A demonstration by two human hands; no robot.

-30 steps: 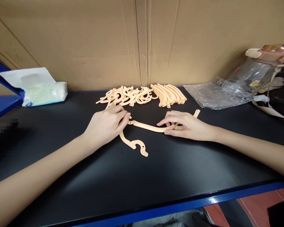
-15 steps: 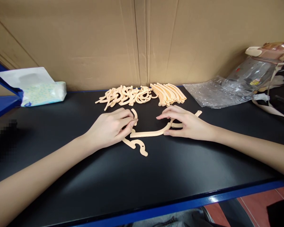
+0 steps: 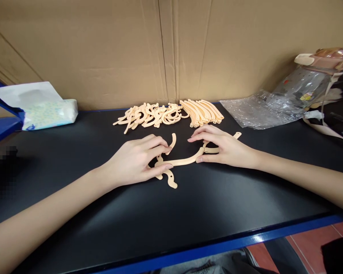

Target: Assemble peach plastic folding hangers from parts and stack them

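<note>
My left hand (image 3: 141,158) is over several beige plastic hanger pieces on the black table. Its fingertips touch a short curved piece (image 3: 173,142), while the thumb, spread apart from them, rests at the left end of a long hanger arm (image 3: 185,161). Below that thumb lies a hook piece (image 3: 171,180) with a small hole; other pieces are partly covered by the hand. My right hand (image 3: 221,146) is open, its thumb against the right end of the long arm. Beneath its palm, more beige pieces (image 3: 211,150) are partly hidden, and one end (image 3: 238,135) sticks out behind.
At the back are a loose heap of hook pieces (image 3: 148,116) and a stack of hanger arms (image 3: 201,113). Clear plastic wrap (image 3: 257,110) and a drinking bottle (image 3: 308,83) stand right, a tissue pack (image 3: 50,114) left. Cardboard (image 3: 103,49) backs the table (image 3: 188,220).
My left fingers have spread from a pinch, and the thumb has come down onto the long arm. The short curved piece has shifted right and tilted. My right hand stays nearly still.
</note>
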